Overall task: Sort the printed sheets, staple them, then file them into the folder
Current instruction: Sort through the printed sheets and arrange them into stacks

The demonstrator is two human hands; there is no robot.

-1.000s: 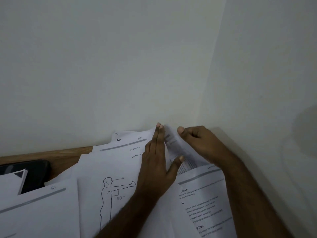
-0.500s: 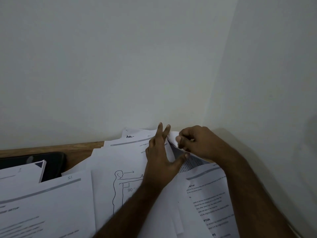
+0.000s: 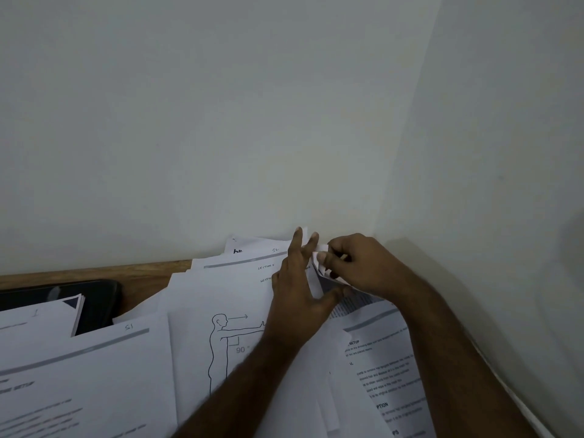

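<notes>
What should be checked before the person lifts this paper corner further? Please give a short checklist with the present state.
1. Right hand pinches the lifted corner: ok.
2. Left hand lies flat with straight fingers, holding down the figure sheet: ok.
3. Only one sheet is pinched: cannot tell.
4. Sheets sorted: not ok, they overlap loosely on the desk.
5. Stapler within reach: cannot tell, none in view.
6. Folder ready: cannot tell.

- White printed sheets [image 3: 196, 314] are filling the lower frame, carrying grey header bars and black text.
- The central sheet [image 3: 221, 349] is showing a black line-drawn figure.
- A brown wooden desk [image 3: 94, 273] is showing at left.
- A glossy black object [image 3: 98, 298] is lying at left.
- Off-white walls [image 3: 221, 121] are filling the upper frame.
</notes>
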